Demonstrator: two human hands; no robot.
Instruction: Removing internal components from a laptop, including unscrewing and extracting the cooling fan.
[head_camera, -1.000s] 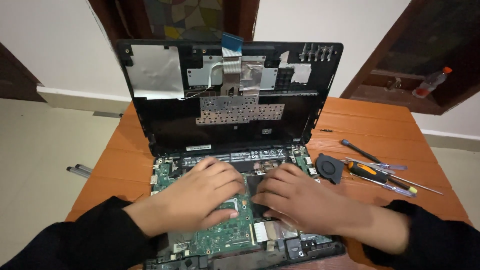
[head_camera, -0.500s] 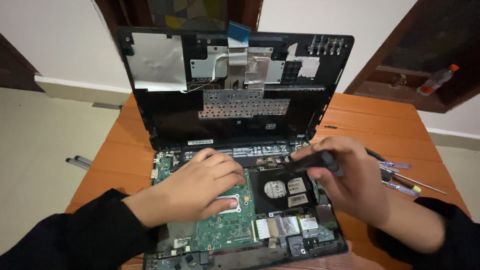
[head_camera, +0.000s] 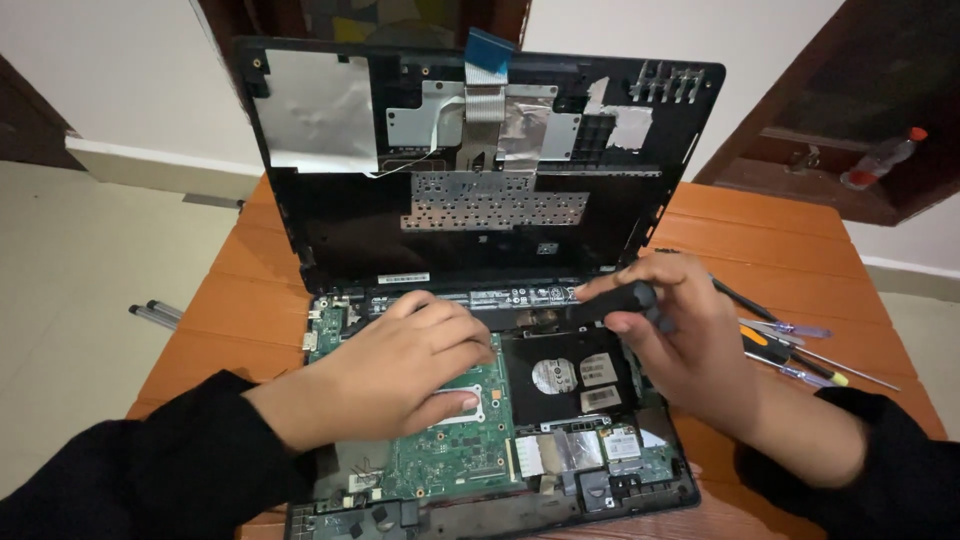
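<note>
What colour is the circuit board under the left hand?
Green, seen clearly in the head view: the circuit board under the left hand.

Opened laptop (head_camera: 480, 300) sits mid tabletop (head_camera: 780, 230), lid panel upright behind the base. Circuit board (head_camera: 450, 450) in base left, hard drive (head_camera: 565, 375) right of it. Screwdrivers (head_camera: 800, 350) lie on tabletop right of laptop.

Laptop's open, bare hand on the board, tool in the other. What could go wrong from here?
1. The left hand lies bare on the green motherboard; static or pressure might harm components.
2. The right hand holds a black screwdriver handle over the open chassis; a slip could gouge the hard drive.
3. The flat ribbon cable sticks up from the tilted keyboard cover; a bump might tear it.
</note>
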